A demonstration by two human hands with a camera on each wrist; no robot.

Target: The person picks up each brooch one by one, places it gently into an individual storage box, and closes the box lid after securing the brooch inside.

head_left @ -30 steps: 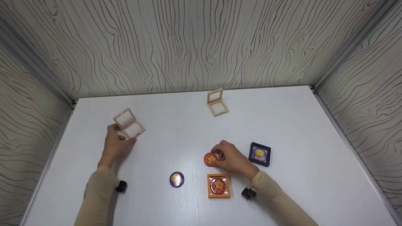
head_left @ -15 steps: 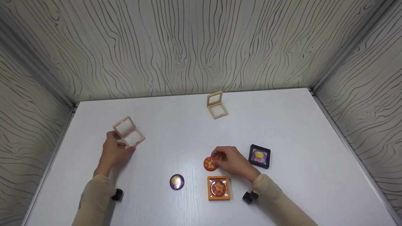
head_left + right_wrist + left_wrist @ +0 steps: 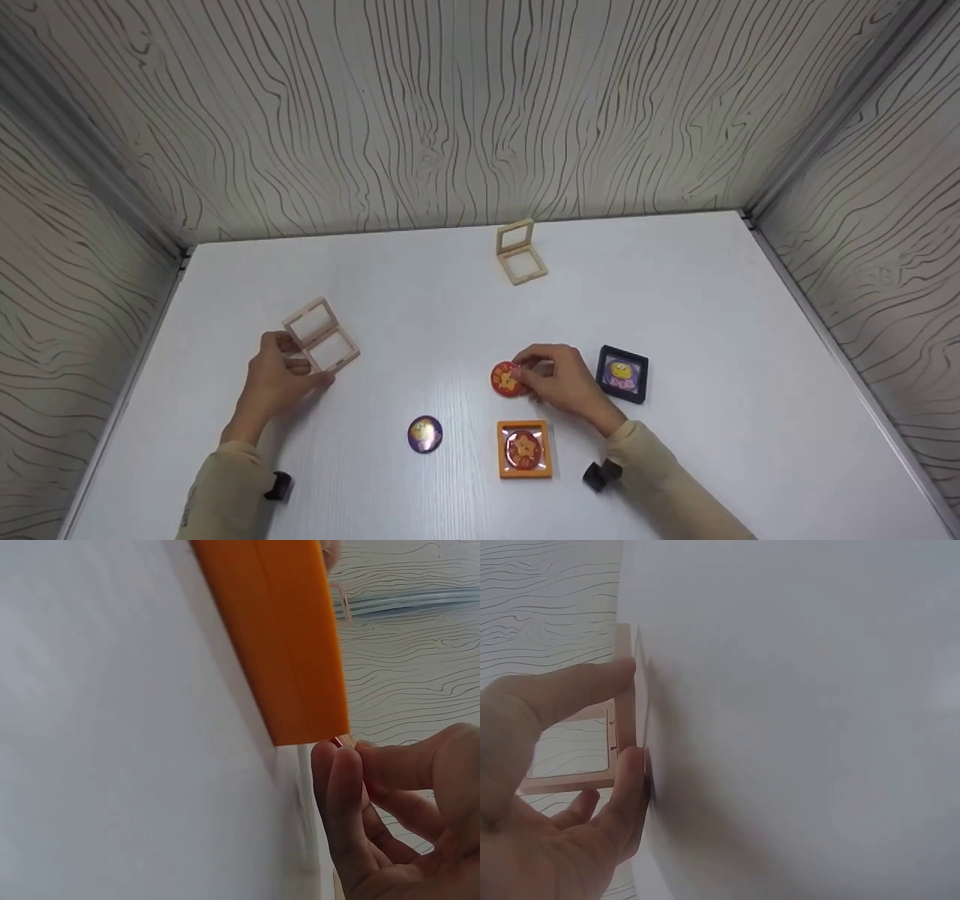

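My left hand (image 3: 276,381) pinches the lower half of a pale pink hinged display frame (image 3: 331,351) whose lid stands up, at the left of the table. In the left wrist view the thumb and a finger grip the edge of this pink frame (image 3: 625,712), low over the white surface. My right hand (image 3: 559,380) pinches a round red badge with a yellow star (image 3: 504,379) between thumb and fingers, tilted up. Just in front of it, an orange display frame (image 3: 502,451) stands with a similar red star badge (image 3: 523,450) behind its clear film.
A purple round badge (image 3: 425,434) lies left of the orange frame. To the right of my right hand is a black display frame (image 3: 643,379) with a purple-and-yellow badge. A cream hinged frame (image 3: 523,264) stands lid-up near the back wall.
My left hand has drawn the pink frame nearer and slightly right. My right hand has lifted the red badge slightly and turned it; its grip stays on the badge.
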